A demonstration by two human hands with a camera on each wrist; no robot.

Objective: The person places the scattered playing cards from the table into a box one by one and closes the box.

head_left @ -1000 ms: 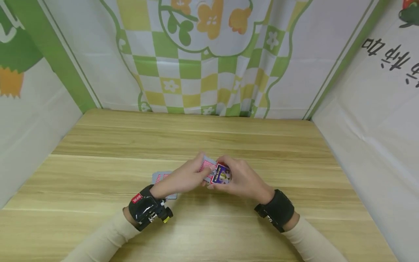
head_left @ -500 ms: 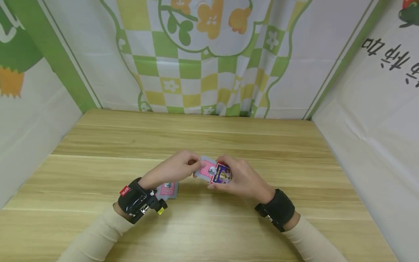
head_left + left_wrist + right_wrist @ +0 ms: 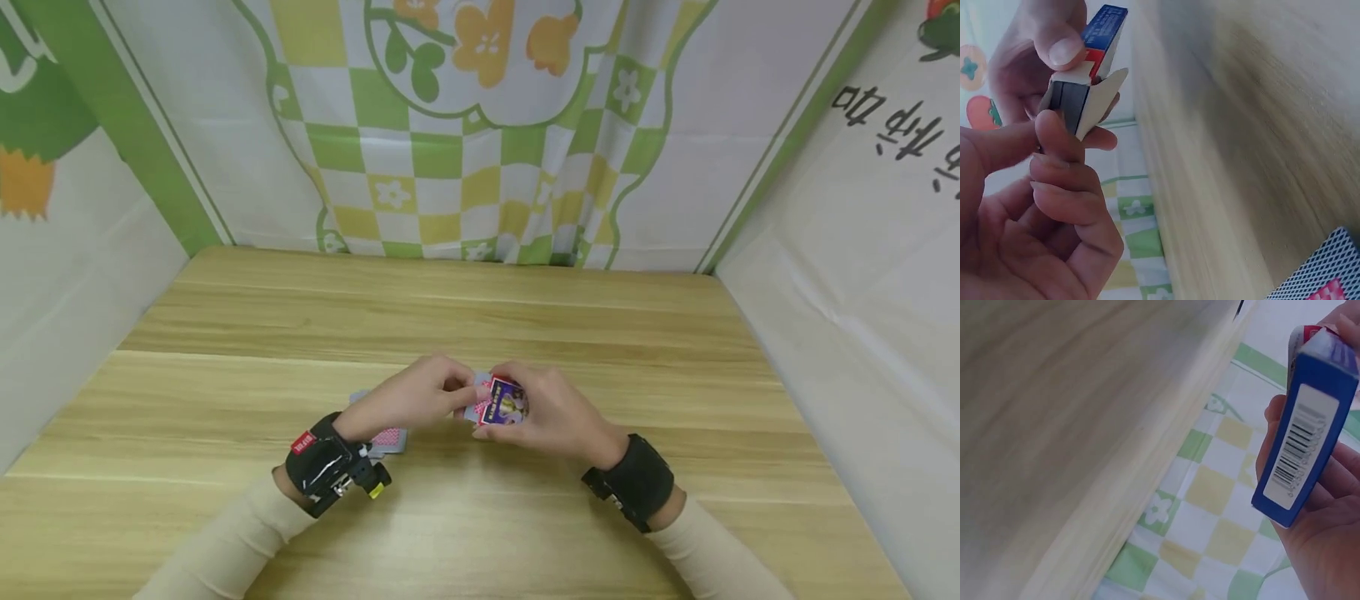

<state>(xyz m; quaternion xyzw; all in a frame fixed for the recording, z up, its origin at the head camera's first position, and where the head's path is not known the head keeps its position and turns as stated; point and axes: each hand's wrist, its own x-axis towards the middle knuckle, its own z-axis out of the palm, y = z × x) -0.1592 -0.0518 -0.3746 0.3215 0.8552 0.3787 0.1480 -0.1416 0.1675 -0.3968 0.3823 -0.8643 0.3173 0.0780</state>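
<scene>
My right hand (image 3: 558,414) grips a small blue and purple playing-card box (image 3: 508,403), tilted over the middle of the table. Its barcode side shows in the right wrist view, where the card box (image 3: 1297,447) lies between the fingers. From the box's mouth stick out playing cards (image 3: 482,385) with red-patterned backs. My left hand (image 3: 420,393) pinches their outer end between thumb and fingers. The left wrist view shows a raised white flap (image 3: 1102,100) and the dark edges of the stacked cards (image 3: 1071,103) inside the mouth.
More playing cards (image 3: 390,440) lie on the wooden table (image 3: 480,525), partly under my left wrist. A checked curtain (image 3: 480,192) hangs behind the table's far edge. White cloth walls (image 3: 847,275) stand along both sides.
My left hand first drew back left along the cards, showing more of their backs, then came back toward the box. Less of the cards shows now than half a second ago. My right hand stays nearly still.
</scene>
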